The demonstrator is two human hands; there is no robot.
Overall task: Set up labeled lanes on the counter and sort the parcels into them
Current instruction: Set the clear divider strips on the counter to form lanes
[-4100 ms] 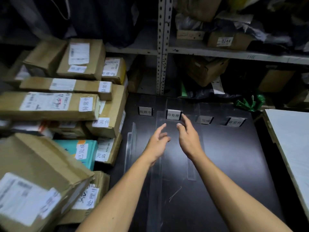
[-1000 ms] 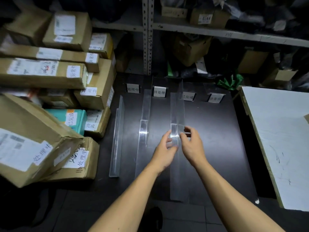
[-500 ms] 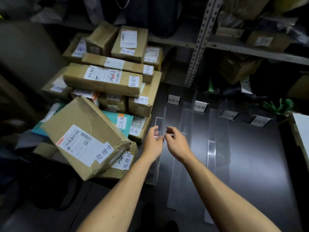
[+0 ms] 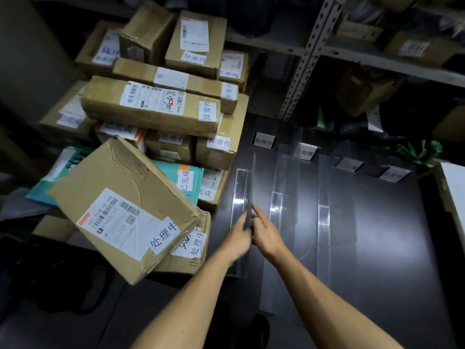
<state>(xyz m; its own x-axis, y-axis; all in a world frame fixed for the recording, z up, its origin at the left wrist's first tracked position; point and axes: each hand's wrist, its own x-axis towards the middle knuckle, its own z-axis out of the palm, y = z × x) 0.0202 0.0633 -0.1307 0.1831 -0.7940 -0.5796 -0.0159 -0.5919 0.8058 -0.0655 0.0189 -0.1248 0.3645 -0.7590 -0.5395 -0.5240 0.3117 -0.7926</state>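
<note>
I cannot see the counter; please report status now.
Both hands on leftmost clear divider, setting it. Parcels unsorted, piled left. Lanes clear.

A grey perforated-steel shelving rack point(image 4: 305, 64) stands behind the dark bench point(image 4: 390, 235); a white board point(image 4: 455, 187) lies right of the rack, grey floor point(image 4: 75, 323) below-left. Dim light.

Left hand point(image 4: 237, 237): forearm reaching forward, fingers extended, close against the right hand.
Right hand point(image 4: 267, 235): forearm reaching forward, forefinger extended, other fingers loosely curled.
</note>
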